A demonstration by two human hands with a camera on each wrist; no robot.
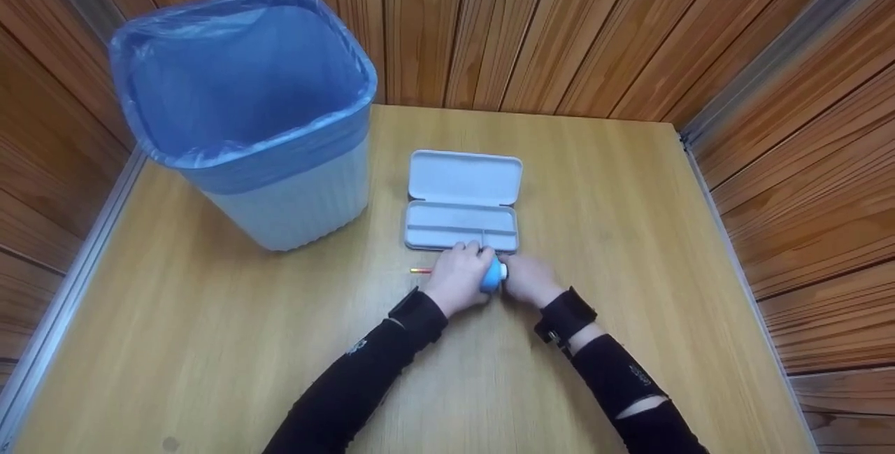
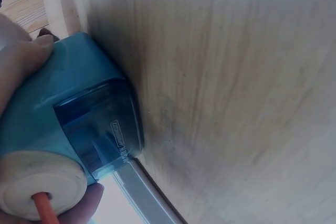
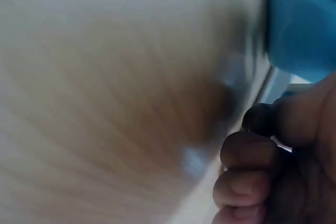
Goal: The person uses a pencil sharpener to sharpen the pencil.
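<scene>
A blue pencil sharpener [image 1: 493, 276] lies close in front of the pencil case, gripped by my left hand [image 1: 456, 278]. From its round pale end an orange-red pencil [image 2: 45, 209] sticks out, pointing left in the head view. The sharpener's dark see-through shavings drawer [image 2: 100, 124] shows in the left wrist view. At the opposite end, my right hand [image 1: 531, 280] has its fingers curled round the black crank knob [image 3: 258, 120], mostly hidden by the fingers. The grey pencil case [image 1: 465, 178] lies open behind both hands, its lid folded back and its tray divided into compartments.
A tall bin [image 1: 308, 206] lined with a blue bag stands at the back left of the wooden table [image 1: 601, 181]. Wood-panelled walls [image 1: 482, 34] close in the back and both sides, with metal strips along the side edges.
</scene>
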